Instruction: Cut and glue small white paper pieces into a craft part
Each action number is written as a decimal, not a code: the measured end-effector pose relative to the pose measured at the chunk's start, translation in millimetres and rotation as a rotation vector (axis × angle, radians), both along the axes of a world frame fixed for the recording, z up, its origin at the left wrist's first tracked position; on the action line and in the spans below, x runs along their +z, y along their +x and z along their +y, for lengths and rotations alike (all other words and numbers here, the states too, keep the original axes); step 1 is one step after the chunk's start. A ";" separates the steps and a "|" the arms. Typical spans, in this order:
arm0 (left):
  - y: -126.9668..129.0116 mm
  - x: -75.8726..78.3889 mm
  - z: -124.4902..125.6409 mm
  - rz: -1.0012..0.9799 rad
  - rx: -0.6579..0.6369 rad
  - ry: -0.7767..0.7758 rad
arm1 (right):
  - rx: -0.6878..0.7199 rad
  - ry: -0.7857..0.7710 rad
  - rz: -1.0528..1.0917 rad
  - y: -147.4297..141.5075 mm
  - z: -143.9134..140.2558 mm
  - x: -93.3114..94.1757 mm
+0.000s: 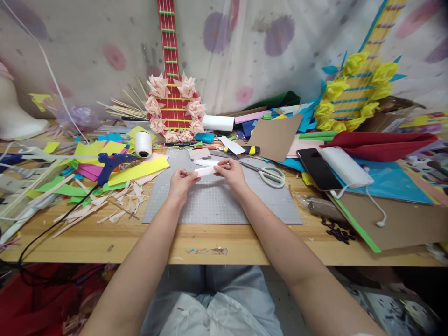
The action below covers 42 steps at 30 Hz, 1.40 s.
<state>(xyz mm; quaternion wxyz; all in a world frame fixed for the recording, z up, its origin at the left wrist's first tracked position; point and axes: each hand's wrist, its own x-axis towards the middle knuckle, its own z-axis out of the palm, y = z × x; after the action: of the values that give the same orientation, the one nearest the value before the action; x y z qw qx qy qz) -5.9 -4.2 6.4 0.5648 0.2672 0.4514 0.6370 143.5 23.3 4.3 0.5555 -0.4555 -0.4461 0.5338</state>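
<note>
A small white paper strip (206, 171) is stretched between my two hands, over the grey cutting mat (217, 205). My left hand (182, 183) pinches its left end between thumb and fingers. At the other end, my right hand (231, 172) grips it the same way. Just behind lies another white strip (206, 162), partly covered by my right fingers. Scissors (271, 176) with pale handles rest on the mat to the right of my right hand. A pinkish-brown scrap (200, 153) and a white paper piece (231, 145) are beyond my hands.
A blue glue gun (114, 165) sits left among paper scraps (87, 156), its black cord trailing over the table edge. Behind stand a red paper guitar (171, 93) and a yellow one (357, 88). To the right are a phone (318, 169) and a white power bank (346, 167).
</note>
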 end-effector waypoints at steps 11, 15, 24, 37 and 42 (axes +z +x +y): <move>-12.1 -3.8 7.1 0.081 0.106 0.164 | 0.059 0.180 -0.162 16.4 2.1 3.4; -2.2 -4.4 1.0 0.367 -0.038 0.297 | 0.188 0.260 -0.237 10.7 -5.3 5.3; 3.5 -10.5 -0.6 0.424 -0.174 0.255 | 0.172 0.303 -0.306 9.3 -2.8 -1.3; 4.8 -12.7 1.8 0.340 -0.098 0.140 | 0.090 0.325 -0.370 0.6 -3.3 -4.4; 4.3 -12.9 1.8 0.360 -0.079 0.090 | 0.074 0.320 -0.394 1.8 -4.7 -3.4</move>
<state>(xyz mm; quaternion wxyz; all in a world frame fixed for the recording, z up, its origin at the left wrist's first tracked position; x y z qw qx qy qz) -1.7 -2.5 -6.5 0.4870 0.4194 0.5054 0.5758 145.3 18.5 0.9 0.5031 -0.4404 -0.6408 0.3772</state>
